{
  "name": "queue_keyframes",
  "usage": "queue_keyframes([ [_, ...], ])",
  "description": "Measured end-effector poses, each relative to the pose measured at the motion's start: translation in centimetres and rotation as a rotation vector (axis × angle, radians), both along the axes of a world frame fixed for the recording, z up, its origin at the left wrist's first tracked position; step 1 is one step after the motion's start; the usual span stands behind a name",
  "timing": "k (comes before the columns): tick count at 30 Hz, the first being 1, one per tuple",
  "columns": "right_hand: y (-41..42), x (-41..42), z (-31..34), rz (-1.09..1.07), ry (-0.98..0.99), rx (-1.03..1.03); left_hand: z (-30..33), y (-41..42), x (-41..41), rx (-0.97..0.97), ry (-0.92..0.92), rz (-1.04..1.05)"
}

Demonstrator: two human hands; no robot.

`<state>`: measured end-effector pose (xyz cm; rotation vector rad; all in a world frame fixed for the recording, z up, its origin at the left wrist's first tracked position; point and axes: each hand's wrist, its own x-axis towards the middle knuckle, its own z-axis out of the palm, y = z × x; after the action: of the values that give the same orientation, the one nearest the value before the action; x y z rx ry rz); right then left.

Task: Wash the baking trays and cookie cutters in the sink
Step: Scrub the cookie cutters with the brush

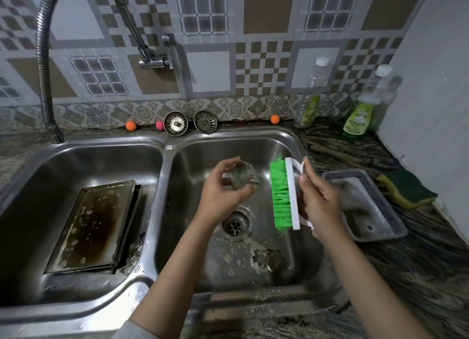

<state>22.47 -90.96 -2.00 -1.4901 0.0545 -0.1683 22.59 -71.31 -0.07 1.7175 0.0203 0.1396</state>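
Over the right basin of the steel double sink [166, 158], my left hand [225, 194] grips a round metal cookie cutter [242, 177]. My right hand [319, 201] holds a scrub brush [285, 194] with green bristles and a white handle, bristles facing the cutter, a small gap between them. A flower-shaped cookie cutter [267, 258] lies on the right basin's floor near the drain [237, 223]. Stained, soapy baking trays [94, 227] lie stacked and tilted in the left basin.
A flexible tap hose [44, 72] hangs over the left basin. Two sink strainers [175, 124] lean at the back rim beside small coloured balls. On the right counter stand two dish soap bottles [359, 117], a grey plastic tub [365, 204] and a green-yellow sponge [406, 190].
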Motion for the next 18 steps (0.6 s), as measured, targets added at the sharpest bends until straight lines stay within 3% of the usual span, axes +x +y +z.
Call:
queue_keyframes([
  [3,-0.4,0.1,-0.1,0.019,-0.004,-0.027,-0.8,0.1,0.2,0.404,-0.060,-0.055],
  [6,-0.1,-0.2,-0.2,0.039,0.008,-0.104,-1.2,-0.2,-0.1,0.536,-0.043,-0.153],
  [13,0.1,-0.9,-1.0,0.013,0.105,-0.006,-1.0,-0.3,-1.0,0.350,0.004,-0.188],
  [18,0.6,-1.4,-0.8,0.044,0.169,0.119,-0.6,-1.4,-1.2,0.021,-0.005,-0.180],
])
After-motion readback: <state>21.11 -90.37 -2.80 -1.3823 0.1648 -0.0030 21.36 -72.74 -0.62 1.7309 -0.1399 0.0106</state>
